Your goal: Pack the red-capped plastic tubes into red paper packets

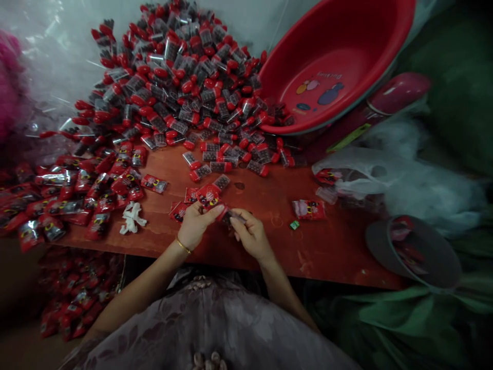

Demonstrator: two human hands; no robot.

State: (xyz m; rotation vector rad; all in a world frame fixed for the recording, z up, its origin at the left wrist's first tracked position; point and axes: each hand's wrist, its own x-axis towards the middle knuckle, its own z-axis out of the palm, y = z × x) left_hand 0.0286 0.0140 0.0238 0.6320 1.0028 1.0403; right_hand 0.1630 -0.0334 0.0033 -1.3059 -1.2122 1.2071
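My left hand [195, 224], with a gold bracelet at the wrist, pinches a red printed packet [208, 196] near the table's front edge. To its right, my right hand [249, 232] has its fingers closed on a small clear container with dark contents [230, 216], which meets the packet between both hands. Whether the container is inside the packet cannot be made out. More red packets [178, 211] lie just beyond my left hand. A clear container with dark contents [222, 182] rests on the table just behind the packets.
A large heap of red-capped containers [169, 77] covers the back of the table [269, 205]. Filled packets [96, 190] and crumpled white material [133, 218] lie left. Right are a red basin [327, 46], a plastic bag [416, 174], a packet [308, 209] and a grey bin [377, 246].
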